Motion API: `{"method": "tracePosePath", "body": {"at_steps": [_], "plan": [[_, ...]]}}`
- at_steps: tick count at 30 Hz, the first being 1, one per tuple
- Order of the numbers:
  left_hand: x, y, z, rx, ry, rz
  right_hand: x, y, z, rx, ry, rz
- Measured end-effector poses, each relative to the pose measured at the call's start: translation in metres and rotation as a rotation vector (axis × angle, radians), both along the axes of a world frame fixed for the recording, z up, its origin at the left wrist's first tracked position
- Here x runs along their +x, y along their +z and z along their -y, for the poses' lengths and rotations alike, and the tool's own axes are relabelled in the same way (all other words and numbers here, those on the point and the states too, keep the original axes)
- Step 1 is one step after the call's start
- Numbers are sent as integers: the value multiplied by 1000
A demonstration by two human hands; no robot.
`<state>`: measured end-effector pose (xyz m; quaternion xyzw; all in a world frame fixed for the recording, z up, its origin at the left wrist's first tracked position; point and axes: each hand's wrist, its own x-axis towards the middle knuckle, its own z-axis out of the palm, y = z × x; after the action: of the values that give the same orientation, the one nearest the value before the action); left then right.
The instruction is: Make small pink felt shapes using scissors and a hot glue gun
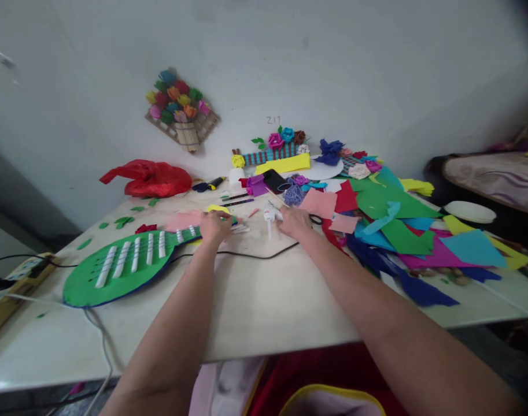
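A flat green paper guitar (129, 266) with white rolled strips across its body lies on the left of the table. My left hand (216, 227) is closed over its neck, with the fingertips partly hidden. To the right, my right hand (295, 223) grips a white hot glue gun (269, 216), its nozzle directed down at the tabletop. Small white paper rolls (240, 229) lie just past the guitar's neck, between my hands. Pink paper (183, 219) is spread behind the neck.
A black cord (264, 256) crosses the table before my hands. Coloured paper sheets (376, 202) pile up at right. A phone (276, 181), pens (237, 202) and a red plastic bag (157, 178) lie farther back. At left sits a power strip (18, 283).
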<state>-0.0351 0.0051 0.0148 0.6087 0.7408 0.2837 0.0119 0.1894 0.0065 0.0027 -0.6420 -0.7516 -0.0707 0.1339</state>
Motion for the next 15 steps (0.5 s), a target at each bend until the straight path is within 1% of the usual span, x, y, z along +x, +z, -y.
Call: {"method": "tracePosePath", "body": {"at_steps": [5, 9, 15], "plan": [[-6, -6, 2, -25, -63, -36, 4, -4, 2, 10, 44, 44], [-10, -7, 5, -3, -95, -61, 6, -7, 3, 41, 66, 77], [-10, -9, 7, 10, -192, -106, 6, -10, 3, 53, 93, 76]]}}
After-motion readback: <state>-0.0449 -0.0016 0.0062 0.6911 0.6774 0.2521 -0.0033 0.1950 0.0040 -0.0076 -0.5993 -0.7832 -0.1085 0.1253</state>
